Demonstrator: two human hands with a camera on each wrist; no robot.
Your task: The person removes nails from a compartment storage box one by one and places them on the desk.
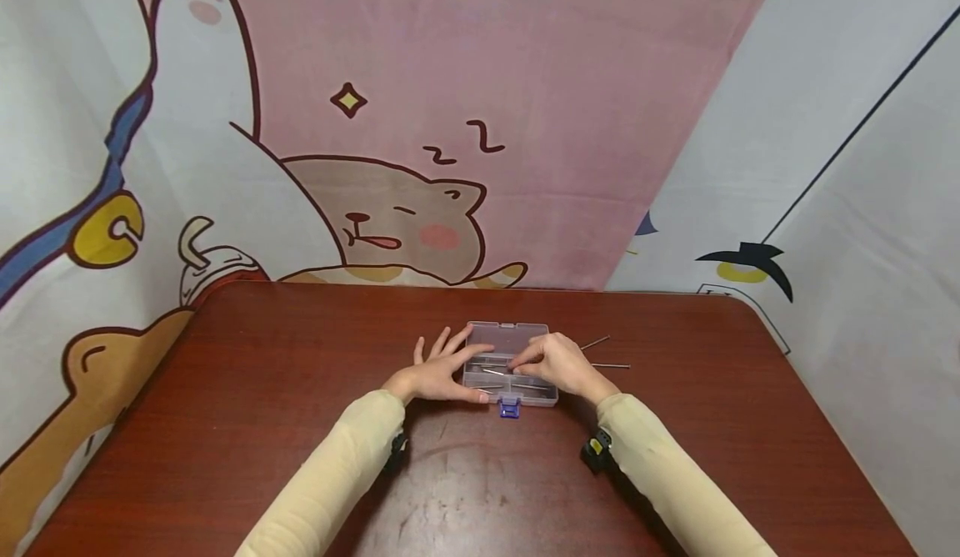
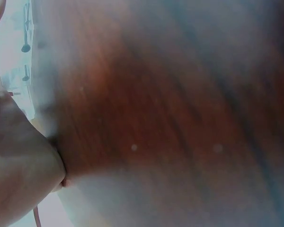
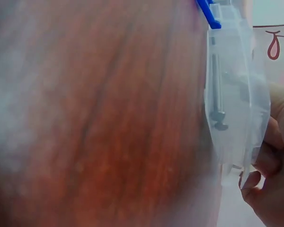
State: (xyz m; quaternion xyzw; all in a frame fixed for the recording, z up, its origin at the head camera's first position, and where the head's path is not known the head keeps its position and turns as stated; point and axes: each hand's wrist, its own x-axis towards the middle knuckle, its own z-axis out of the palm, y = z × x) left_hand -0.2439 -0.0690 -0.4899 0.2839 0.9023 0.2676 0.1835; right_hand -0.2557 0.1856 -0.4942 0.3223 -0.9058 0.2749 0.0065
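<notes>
A clear plastic compartment box (image 1: 508,398) stands on the table with its lid (image 1: 508,338) raised at the back and a blue latch (image 1: 509,408) at the front. Thin metal rods (image 1: 530,386) lie in its compartments; a headed one (image 3: 217,90) shows through the wall in the right wrist view. My left hand (image 1: 438,373) touches the box's left side with spread fingers, thumb by the front edge. My right hand (image 1: 558,363) reaches in from the right, fingers bent and thumb close to the index finger at a middle compartment. I cannot tell whether a rod is between these fingertips.
Two loose metal rods (image 1: 611,366) lie on the brown table (image 1: 675,424) just right of the box, partly behind my right hand. A cloth with cartoon animals (image 1: 420,223) hangs behind the table's far edge. Dark wrist cameras (image 1: 596,450) sit at both sleeves.
</notes>
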